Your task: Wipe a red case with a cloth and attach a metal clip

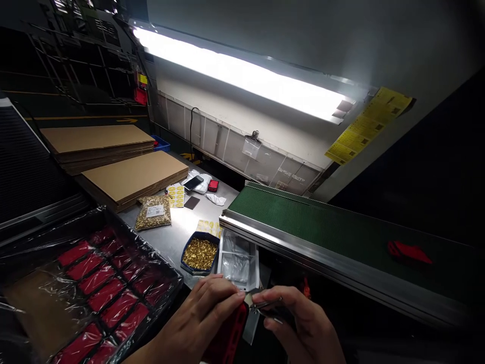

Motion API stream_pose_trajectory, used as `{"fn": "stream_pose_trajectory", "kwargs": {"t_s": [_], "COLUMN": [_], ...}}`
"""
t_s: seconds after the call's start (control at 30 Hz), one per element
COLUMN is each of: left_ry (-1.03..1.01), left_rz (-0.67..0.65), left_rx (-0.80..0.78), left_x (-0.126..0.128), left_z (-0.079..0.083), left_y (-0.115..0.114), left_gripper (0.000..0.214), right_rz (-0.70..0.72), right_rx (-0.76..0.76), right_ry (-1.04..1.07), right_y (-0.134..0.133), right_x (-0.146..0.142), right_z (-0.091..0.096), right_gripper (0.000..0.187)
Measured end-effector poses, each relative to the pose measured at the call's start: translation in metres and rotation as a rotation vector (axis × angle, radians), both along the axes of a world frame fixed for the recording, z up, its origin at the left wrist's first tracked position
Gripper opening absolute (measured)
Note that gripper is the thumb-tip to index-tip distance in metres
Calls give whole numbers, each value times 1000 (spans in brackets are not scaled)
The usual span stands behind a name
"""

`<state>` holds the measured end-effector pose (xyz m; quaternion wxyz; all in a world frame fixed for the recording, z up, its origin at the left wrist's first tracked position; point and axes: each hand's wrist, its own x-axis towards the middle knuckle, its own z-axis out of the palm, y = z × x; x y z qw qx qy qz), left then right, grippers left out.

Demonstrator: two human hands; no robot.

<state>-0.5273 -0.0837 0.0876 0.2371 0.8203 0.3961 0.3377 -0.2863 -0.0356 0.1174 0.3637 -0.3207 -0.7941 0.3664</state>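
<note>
**Red case in hand, tweezers at its top edge**

While the left hand (200,316) closes its grip around a red case (227,336), the right hand (303,323) pinches slim metal tweezers (267,304) whose tips meet the case's upper edge; what they carry, if anything, is too small to tell. Both hands sit just below the blue tub of gold pieces (199,254), which serves as the landmark here. Right of the tub lies a clear plastic bag (238,260); beyond that runs the green conveyor belt (322,227), with one red item (409,252) lying on it far to the right. Left of the tub, a black tray under plastic film (94,283) holds many more red cases in rows. Behind the tub, on the tabletop (178,230), rest a bag of gold pieces (153,212) and yellow sticker sheets (176,196). Judging by the full tray and the lone item on the belt, most of the work seems to lie ahead.
</note>
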Motion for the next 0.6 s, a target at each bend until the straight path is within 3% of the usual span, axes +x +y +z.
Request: {"fn": "stream_pose_trajectory", "kwargs": {"t_s": [0.27, 0.43, 0.6], "left_ry": [19, -91, -113], "left_rz": [3, -14, -10], "left_rx": [48, 110, 54], "left_x": [1, 7, 7], "left_z": [4, 3, 3], "left_y": [2, 6, 5], "left_gripper": [85, 73, 87], "right_rz": [-33, -6, -227], "right_rx": [-10, 13, -56], "right_ry": [-72, -111, 30], "right_y": [-1, -1, -7], "right_x": [-4, -6, -10], "right_z": [15, 19, 14], "right_gripper": [29, 30, 19]}}
